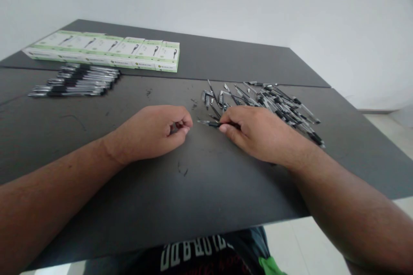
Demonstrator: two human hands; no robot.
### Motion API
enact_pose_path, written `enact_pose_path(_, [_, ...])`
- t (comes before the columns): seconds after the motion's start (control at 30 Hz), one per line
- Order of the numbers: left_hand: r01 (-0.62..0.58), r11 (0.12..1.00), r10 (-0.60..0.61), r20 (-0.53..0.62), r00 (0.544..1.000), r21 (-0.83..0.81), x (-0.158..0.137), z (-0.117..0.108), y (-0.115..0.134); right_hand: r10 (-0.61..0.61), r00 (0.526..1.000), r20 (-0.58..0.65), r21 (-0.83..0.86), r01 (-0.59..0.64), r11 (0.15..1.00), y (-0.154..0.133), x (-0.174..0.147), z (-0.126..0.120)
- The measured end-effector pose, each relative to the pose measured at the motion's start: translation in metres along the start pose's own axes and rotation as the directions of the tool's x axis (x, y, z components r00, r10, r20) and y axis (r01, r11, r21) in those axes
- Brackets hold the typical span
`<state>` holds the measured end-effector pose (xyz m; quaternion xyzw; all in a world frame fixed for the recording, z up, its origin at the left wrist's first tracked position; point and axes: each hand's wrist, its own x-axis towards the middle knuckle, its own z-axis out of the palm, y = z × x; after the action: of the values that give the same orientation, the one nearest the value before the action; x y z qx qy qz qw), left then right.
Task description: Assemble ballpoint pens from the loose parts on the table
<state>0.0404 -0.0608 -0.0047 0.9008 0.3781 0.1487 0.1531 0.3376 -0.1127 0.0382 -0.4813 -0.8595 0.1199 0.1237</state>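
Note:
My right hand (258, 131) pinches a pen body (209, 123) with a black grip, its clear tip pointing left toward my other hand. Just left of that tip, my left hand (161, 131) is closed, thumb against fingertips; whatever it may hold is hidden or too small to name. Behind my right hand lie loose pen parts (222, 94), among them clear caps and thin refills. Further right spreads a jumbled heap of pen bodies (290, 109) with black grips.
Pens (77, 79) lie side by side in a pile at the left. Behind them a row of white and green boxes (119, 51) stands on the dark table (200, 197). Black scraps (183, 169) dot the surface. The table's front edge runs close to my body.

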Motion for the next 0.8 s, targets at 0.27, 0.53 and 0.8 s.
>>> enact_pose_path(0.27, [0.066, 0.996, -0.067, 0.007, 0.998, 0.053, 0.008, 0.005, -0.016, 0.184, 0.935, -0.303, 0.028, -0.184, 0.983, 0.033, 0.014, -0.004])
enact_pose_path(0.53, [0.034, 0.995, -0.037, 0.026, 0.999, 0.095, 0.016, 0.014, -0.018, 0.273, 0.914, -0.3, 0.06, -0.267, 0.962, 0.044, 0.024, 0.003])
enact_pose_path(0.8, [-0.141, 0.986, 0.141, 0.01, 0.99, 0.083, 0.023, 0.015, 0.01, 0.288, 0.897, -0.336, 0.099, -0.27, 0.958, 0.053, 0.031, 0.009])
